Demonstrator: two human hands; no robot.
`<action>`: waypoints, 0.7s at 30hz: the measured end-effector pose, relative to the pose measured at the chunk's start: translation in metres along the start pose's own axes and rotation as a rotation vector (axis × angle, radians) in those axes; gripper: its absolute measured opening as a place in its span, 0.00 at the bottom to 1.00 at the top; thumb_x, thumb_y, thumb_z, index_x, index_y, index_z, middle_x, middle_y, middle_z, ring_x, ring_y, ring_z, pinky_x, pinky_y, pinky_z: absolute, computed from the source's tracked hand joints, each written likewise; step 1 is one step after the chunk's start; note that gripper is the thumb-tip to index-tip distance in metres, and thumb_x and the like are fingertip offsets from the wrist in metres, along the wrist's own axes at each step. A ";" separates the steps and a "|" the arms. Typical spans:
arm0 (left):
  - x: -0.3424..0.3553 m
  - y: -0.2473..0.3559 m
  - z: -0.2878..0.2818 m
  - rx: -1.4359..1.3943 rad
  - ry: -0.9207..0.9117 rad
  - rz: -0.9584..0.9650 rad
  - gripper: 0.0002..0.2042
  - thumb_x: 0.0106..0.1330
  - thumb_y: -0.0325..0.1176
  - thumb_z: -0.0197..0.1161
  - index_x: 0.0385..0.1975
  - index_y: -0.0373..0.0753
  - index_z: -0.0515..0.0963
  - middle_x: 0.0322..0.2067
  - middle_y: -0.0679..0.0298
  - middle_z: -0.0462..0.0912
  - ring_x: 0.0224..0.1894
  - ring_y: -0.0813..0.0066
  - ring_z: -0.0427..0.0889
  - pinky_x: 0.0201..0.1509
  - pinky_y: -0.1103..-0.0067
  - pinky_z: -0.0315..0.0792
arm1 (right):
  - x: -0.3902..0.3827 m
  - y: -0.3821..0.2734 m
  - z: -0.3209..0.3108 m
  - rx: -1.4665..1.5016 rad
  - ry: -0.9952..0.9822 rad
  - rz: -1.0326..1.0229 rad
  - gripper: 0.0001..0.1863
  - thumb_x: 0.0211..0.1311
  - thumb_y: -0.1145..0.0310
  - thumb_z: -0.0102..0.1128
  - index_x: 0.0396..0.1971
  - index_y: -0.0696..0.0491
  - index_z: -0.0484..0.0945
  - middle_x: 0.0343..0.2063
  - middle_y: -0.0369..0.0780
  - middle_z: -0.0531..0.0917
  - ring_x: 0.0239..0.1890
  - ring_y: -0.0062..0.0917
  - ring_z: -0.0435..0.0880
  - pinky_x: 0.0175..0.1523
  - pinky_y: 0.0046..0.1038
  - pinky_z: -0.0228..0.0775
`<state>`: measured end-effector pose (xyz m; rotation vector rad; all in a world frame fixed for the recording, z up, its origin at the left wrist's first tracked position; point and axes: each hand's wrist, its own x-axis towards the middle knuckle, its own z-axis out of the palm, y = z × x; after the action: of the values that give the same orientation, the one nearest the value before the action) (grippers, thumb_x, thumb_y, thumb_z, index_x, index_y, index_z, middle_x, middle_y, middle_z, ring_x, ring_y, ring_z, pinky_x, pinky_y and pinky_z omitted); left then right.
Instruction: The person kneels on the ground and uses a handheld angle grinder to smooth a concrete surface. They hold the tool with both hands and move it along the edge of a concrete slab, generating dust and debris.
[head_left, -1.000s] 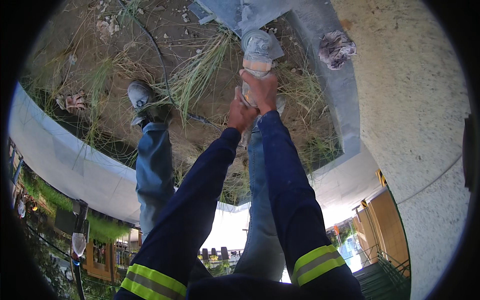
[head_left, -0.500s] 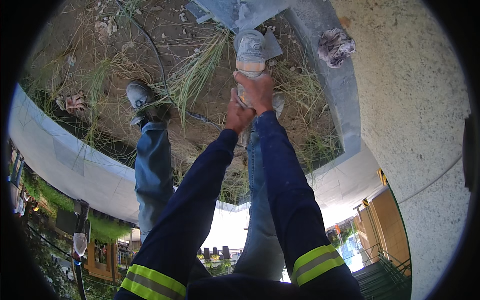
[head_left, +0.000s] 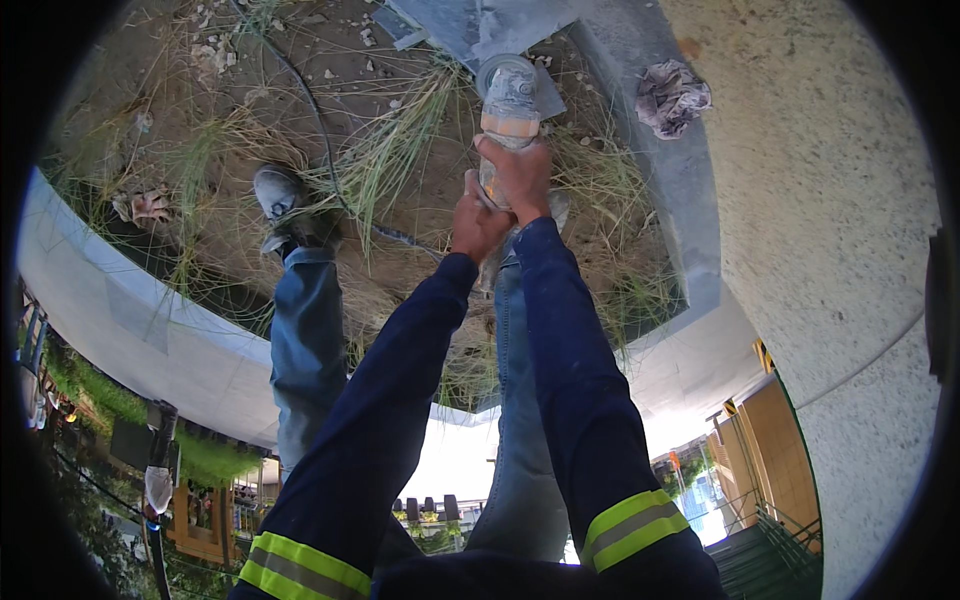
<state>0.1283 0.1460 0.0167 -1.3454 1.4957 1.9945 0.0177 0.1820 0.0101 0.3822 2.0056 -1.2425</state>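
Both my hands grip a dusty angle grinder (head_left: pixel 511 98), its round head pointing away from me. My right hand (head_left: pixel 522 172) is wrapped round the body just behind the orange band. Closer to me, my left hand (head_left: pixel 480 218) is closed round the rear of the body. The grinder's head lies against or just over the near edge of a grey stone slab (head_left: pixel 500 25); the exact contact is hard to tell. A small flat grey piece (head_left: pixel 548 95) lies beside the head on the right.
A dark cable (head_left: pixel 318 115) runs over soil with grass clumps (head_left: pixel 400 150) left of the grinder. My shoe (head_left: pixel 280 190) stands in that bed. A crumpled cloth (head_left: pixel 672 98) lies on the grey ledge (head_left: pixel 690 200) at right, beside speckled paving (head_left: pixel 820 150). A pale curb (head_left: pixel 170 310) borders the left.
The grinder's head has shifted slightly to the right and tilted a little. My right hand moved slightly right with it, and both hands keep their grip.
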 end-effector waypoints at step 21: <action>0.008 -0.005 0.006 -0.194 0.131 0.139 0.40 0.56 0.38 0.79 0.64 0.24 0.65 0.44 0.51 0.88 0.47 0.63 0.88 0.51 0.70 0.79 | 0.014 -0.002 0.012 -0.204 0.011 -0.095 0.22 0.53 0.62 0.80 0.45 0.59 0.87 0.39 0.41 0.90 0.38 0.26 0.89 0.44 0.31 0.79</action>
<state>0.1244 0.1512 0.0071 -1.5125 1.5220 2.2264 0.0117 0.1689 -0.0014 0.1969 2.1580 -1.0803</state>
